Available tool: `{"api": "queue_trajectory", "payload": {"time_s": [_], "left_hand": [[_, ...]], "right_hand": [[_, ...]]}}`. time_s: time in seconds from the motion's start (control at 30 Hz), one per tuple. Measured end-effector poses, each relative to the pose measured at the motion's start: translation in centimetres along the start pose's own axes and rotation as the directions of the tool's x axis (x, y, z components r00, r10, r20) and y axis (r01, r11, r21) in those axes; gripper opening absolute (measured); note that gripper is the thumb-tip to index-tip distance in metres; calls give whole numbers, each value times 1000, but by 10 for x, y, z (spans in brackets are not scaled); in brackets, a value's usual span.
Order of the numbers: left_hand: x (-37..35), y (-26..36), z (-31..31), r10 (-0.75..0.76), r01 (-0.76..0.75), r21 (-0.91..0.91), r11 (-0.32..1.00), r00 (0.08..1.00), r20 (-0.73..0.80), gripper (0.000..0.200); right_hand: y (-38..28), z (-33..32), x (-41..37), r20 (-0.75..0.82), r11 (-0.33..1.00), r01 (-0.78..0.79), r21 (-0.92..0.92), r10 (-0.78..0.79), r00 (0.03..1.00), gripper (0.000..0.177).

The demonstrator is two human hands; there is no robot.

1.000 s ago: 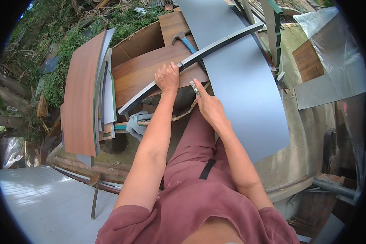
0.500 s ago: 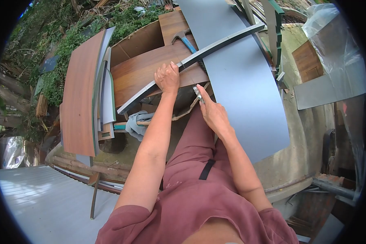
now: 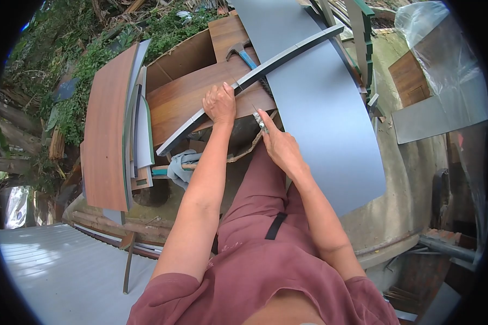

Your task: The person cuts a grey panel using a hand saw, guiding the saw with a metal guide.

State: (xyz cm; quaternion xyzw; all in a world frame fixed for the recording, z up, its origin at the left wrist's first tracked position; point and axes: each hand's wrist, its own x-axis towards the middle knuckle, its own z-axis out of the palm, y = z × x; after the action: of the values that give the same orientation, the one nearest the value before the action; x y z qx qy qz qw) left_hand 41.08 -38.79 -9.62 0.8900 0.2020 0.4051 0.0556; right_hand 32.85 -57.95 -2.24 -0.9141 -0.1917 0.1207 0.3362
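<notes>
A long narrow grey strip [image 3: 290,56] lies slantwise over a wood-grain panel [image 3: 192,85] and a broad grey panel [image 3: 328,119]. My left hand [image 3: 219,103] is closed around the strip and presses it down, left of its middle. In my right hand [image 3: 282,146] is a thin hacksaw blade with a silver-wrapped handle [image 3: 260,123], its narrow blade pointing up towards the strip just right of my left hand. My fingers wrap the handle, the index finger stretched along it. A hammer [image 3: 246,57] with a blue handle rests beyond the strip.
Wood-grain boards [image 3: 111,124] stand stacked on the left. A grey cloth [image 3: 183,169] hangs over a wooden bar below the strip. Plastic sheeting [image 3: 444,59] covers panels at the right, and corrugated metal sheeting [image 3: 65,271] lies at lower left.
My right hand and the blade have drawn back slightly from the strip. My left hand keeps its grip; the whole view has shifted a little.
</notes>
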Motion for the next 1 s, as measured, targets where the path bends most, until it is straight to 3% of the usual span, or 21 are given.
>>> {"api": "queue_trajectory", "payload": {"time_s": [0.27,0.53,0.83,1.0], "left_hand": [[0,-2,1,12,-12,20,1000,1000,28,36],[0,-2,0,31,-31,17,999,1000,4,36],[1,-2,-1,29,-28,12,1000,999,-37,34],[0,-1,-2,25,-25,4,1000,1000,19,37]], "right_hand": [[-2,5,-8,-65,999,12,-46,-15,998,57],[-8,-11,-18,-25,999,-21,-41,20,1000,55],[-10,5,30,-64,998,21,-60,-25,998,54],[-7,5,13,-59,999,17,-41,-20,998,56]]}}
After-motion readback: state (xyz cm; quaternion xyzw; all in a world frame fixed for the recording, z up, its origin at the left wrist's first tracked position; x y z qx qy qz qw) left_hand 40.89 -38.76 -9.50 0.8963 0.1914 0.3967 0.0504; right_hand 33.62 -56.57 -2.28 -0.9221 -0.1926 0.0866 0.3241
